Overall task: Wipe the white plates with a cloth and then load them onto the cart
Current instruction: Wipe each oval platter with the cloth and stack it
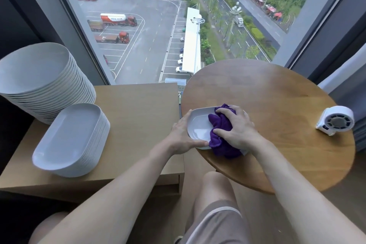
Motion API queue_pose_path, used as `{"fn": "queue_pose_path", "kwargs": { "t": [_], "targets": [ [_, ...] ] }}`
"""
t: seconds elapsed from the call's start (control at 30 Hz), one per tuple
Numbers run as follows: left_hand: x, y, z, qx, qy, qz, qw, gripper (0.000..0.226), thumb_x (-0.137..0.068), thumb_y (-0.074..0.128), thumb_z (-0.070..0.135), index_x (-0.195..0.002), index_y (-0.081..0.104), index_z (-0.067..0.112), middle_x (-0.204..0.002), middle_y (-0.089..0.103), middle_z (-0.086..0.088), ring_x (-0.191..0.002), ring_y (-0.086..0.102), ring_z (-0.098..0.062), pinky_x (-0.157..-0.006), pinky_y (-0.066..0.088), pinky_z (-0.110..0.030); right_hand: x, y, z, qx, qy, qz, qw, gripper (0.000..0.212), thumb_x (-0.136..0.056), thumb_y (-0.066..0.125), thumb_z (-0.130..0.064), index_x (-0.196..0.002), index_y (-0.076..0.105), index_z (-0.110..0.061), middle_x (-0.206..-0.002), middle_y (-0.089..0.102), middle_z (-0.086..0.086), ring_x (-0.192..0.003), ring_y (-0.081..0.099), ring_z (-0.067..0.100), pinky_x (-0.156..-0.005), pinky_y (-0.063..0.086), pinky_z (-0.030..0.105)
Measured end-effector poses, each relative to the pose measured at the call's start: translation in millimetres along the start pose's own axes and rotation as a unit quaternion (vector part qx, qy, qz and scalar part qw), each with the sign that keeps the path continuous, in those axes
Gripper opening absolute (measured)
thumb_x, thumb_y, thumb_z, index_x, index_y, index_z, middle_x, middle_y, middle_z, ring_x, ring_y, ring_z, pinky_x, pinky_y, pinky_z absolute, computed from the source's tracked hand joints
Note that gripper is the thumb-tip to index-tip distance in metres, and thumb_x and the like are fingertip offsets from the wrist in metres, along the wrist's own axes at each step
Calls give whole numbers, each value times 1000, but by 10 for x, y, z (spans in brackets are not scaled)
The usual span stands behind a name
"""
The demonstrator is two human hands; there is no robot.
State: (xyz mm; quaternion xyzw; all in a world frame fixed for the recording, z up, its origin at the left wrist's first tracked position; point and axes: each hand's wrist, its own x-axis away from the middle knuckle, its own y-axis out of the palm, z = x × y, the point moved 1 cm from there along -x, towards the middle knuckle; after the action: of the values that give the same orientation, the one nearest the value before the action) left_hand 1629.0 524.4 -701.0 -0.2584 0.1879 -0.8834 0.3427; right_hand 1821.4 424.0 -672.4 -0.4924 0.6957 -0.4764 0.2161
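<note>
Over at the 8 o'clock edge of the round brown wooden bench (277, 101), the small, shallow, rounded-rectangle white plate (198, 125) is sitting flat and getting its wipe. The left hand (181, 134) is holding the plate's rim at its 9 o'clock side, thumb lying along the near edge and fingers (184, 119) reaching round the far corner, basically bracing it. The right hand (235, 125) is gripping the bunched-up, fluffy purple cloth (219, 130), fingers spread and curled over it, pressing it into the plate's 3 o'clock half.

My guess on handling: it's looking glazed, so stiff, smooth, a bit slippery, chippable, and light enough for one hand. It's sitting right by the bench edge too, so I'd be keeping that brace on while rubbing. For lifting, I'd be taking it by the long-side rims, thumb on top and fingers underneath. The cloth is soft and floppy, so grab it anywhere.

Off at 9 to 10 o'clock, a tall stack of round white plates (39, 77) and a lower stack of oblong white plates (69, 140) are sitting on a pale rectangular wooden bench (138, 117). A little white fan-looking gadget (336, 120) is sitting at 3 o'clock. Not seeing any cart.
</note>
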Motion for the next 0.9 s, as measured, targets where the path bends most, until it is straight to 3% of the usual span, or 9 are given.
{"fn": "queue_pose_path", "kwargs": {
  "t": [0.13,0.23,0.33,0.4,0.67,0.9],
  "targets": [
    [-8,30,-53,27,-8,-6,1000,126,-73,92,46,-165,7,40,-142,39,4,-144,26,-20,-107,26,-25,-60,166,-208,10,-4,35,999,64,-84,68,-51,-142,44,-46,-152,31,-8,-134,35,30,-114,30,47],
    [-4,27,-57,36,-9,-15,999,122,-76,91,39,-164,6,44,-150,39,3,-145,28,-20,-110,28,-26,-99,206,-405,-14,-45,14,999,72,-78,70,-39,-145,44,-42,-149,37,-12,-131,37,26,-110,34,45],
    [8,15,-32,45,1,-13,999,121,-73,92,31,-162,10,46,-152,44,3,-144,36,-23,-118,37,-39,-127,202,-542,-45,-78,-19,996,83,-72,69,-23,-150,41,-33,-149,44,-11,-136,38,21,-112,36,43],
    [23,5,-20,49,0,-14,999,125,-67,92,36,-162,12,46,-153,45,-3,-144,38,-23,-119,39,-44,-122,152,-555,-59,-83,-41,994,82,-71,69,-18,-148,43,-30,-145,48,-11,-135,40,19,-112,37,39],
    [24,-22,11,35,-25,-21,999,132,-64,97,36,-163,10,41,-155,36,-7,-143,40,-29,-117,42,-46,-26,-15,-645,62,-164,-137,975,67,-77,70,-21,-141,55,-35,-145,50,-17,-131,39,18,-109,38,41],
    [6,-73,47,-2,-36,-41,999,132,-66,96,45,-163,6,46,-159,32,-9,-145,36,-34,-120,38,-47,81,-105,-518,149,-192,-153,958,58,-86,66,-28,-141,55,-39,-144,45,-20,-131,34,16,-110,31,38]
  ]
}}
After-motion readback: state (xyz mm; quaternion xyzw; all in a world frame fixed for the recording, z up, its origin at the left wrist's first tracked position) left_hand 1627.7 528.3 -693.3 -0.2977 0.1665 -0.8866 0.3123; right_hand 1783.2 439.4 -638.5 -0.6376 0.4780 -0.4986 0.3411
